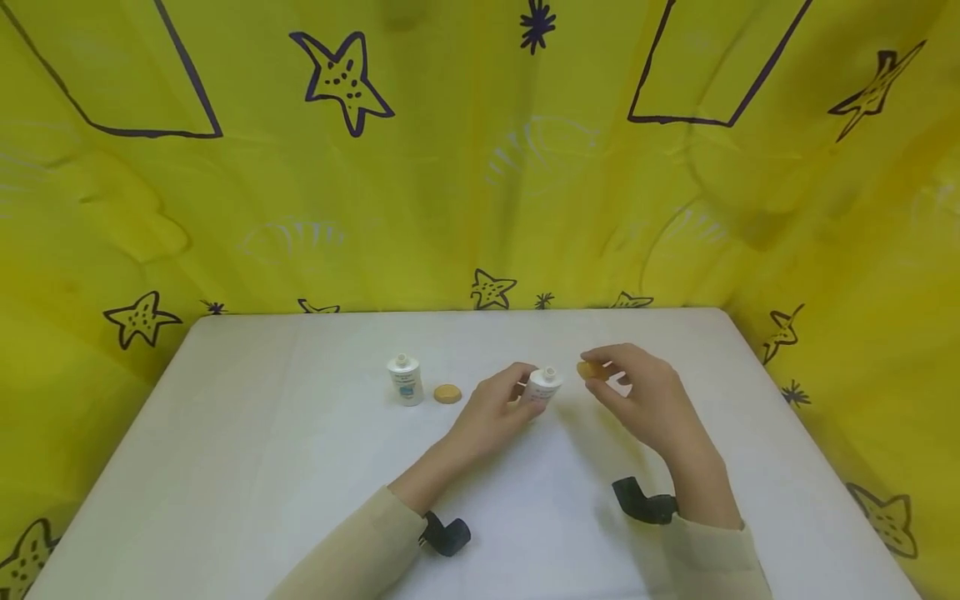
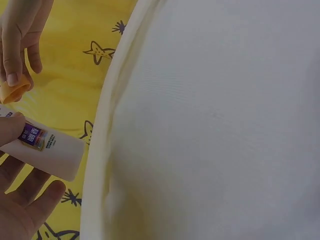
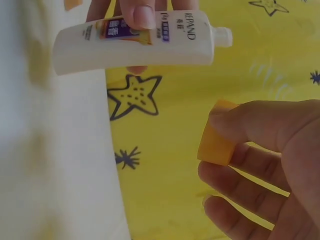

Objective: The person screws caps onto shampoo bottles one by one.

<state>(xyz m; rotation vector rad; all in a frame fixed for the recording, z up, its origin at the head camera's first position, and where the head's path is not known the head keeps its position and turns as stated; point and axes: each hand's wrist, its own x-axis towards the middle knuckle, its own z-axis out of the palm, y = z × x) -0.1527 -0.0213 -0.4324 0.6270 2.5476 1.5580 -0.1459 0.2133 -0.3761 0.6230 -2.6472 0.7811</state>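
My left hand [image 1: 495,408] grips a small white bottle [image 3: 175,45] with a purple label, its bare neck exposed at the top. The bottle tilts a little to the right in the head view. Just to its right, my right hand [image 1: 645,392] pinches an orange cap [image 3: 219,132] between thumb and fingertips, apart from the bottle neck. A second white bottle [image 1: 406,382], also uncapped, stands upright on the table. Beside it another orange cap [image 1: 447,393] lies on the tabletop.
The white-covered table [image 1: 225,467] ends at a yellow curtain [image 1: 435,192] with starfish drawings, which also hangs along both sides. Black wrist mounts [image 1: 645,502] sit at both sleeve cuffs.
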